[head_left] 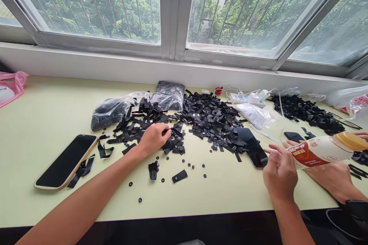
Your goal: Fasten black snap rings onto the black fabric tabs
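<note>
My left hand [155,138] is closed in a pinch at the near edge of a heap of black fabric labels [212,116]; what its fingertips hold is hidden. Small black discs [163,180] and a label marked with a white letter [179,176] lie in front of it. My right hand [280,174] is raised over the near right of the table, its fingers curled together, and I cannot make out what they hold. Just right of it is a white and red bottle with an orange cap [322,151], tilted in view; whether my hand touches it is unclear.
Another person's hand [333,180] is behind the bottle. One phone [67,160] lies at left, another [250,147] beside the heap. Plastic bags [168,95], a power strip [255,99] and a second black pile [307,113] stand towards the window wall.
</note>
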`<state>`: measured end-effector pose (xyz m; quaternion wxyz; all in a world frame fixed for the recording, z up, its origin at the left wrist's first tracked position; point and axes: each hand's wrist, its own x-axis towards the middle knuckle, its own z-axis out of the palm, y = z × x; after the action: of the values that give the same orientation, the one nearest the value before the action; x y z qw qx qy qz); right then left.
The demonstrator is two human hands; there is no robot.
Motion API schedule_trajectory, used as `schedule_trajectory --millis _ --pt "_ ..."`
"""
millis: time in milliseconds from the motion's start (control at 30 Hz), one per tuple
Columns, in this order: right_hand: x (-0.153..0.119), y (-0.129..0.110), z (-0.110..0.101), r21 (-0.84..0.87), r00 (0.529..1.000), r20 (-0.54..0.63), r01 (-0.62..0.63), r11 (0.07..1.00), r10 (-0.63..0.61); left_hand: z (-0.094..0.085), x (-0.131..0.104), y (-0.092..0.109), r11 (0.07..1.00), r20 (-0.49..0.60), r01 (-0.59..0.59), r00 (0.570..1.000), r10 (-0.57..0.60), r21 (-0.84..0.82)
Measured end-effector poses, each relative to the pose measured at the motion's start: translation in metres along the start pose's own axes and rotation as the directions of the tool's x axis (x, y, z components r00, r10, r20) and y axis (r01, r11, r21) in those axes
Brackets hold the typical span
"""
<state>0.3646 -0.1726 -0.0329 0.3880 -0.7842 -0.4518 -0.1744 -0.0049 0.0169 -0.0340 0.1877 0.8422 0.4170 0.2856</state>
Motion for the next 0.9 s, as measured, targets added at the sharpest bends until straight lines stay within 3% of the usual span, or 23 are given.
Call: schedule_trajectory --millis 200,400,567,733,900 --pt "-0.001 0.003 0.001 0.052 0.999 -0.028 -0.015 0.999 0.017 0.0 -0.001 0.001 1.0 0.008 -0.017 1.0 0.017 0.014" --pt "0.0 0.006 0.001 0.048 0.995 0.077 -0.06 0.997 0.056 -0.001 0.001 0.003 0.999 0.024 -0.019 1.0 0.018 0.044" --pt "-0.001 0.002 0.003 -0.118 0.998 0.04 -0.051 0.992 0.057 -0.001 0.001 0.002 0.998 0.029 -0.023 0.999 0.022 0.052" --pt "0.002 0.001 0.011 -0.375 0.97 0.229 0.013 0.927 0.08 0.0 0.001 0.0 0.998 0.026 -0.037 0.999 0.036 0.045" --pt "0.013 0.003 0.017 -0.376 0.934 0.342 0.039 0.926 0.1 0.0 0.001 0.0 0.997 0.036 -0.035 0.999 0.032 0.062"
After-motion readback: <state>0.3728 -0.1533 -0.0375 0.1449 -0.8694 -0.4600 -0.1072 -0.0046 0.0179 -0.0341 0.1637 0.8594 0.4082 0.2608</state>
